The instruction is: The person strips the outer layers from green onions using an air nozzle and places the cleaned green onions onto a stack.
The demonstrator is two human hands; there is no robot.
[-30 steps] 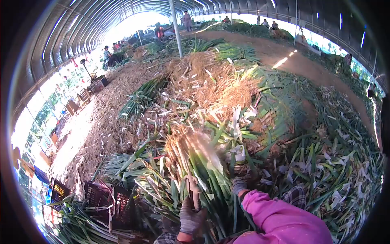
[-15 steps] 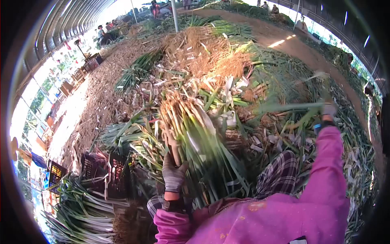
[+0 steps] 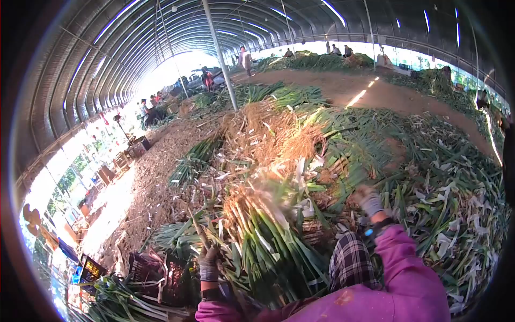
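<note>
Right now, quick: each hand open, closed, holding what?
Left hand: closed around a brown, stick-like object.
Right hand: blurred; can't tell whether it's open or closed.

Open air between right hand [image 3: 368,202] and leeks [image 3: 263,236], plaid knee [image 3: 351,263] beside sleeve [image 3: 401,260], crate [image 3: 174,279] near left hand [image 3: 208,264]

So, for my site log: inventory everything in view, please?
Leek-like bundle: one, green-white, front centre
Stick-like thing: one, brown, left of centre
Loose leaves: many, green, mostly right
Roots: many, tan, centre
Crates: at least two, dark, lower left
Roof: one, grey, overhead
Poles: several, grey, background
People: several, mixed colours, background
Left hand: one, brownish glove, on stick-like thing
Right hand: one, greyish glove, centre right, blurred
Sleeves: two, pink-purple, bottom
Plaid knee: one, dark, right of centre
</note>
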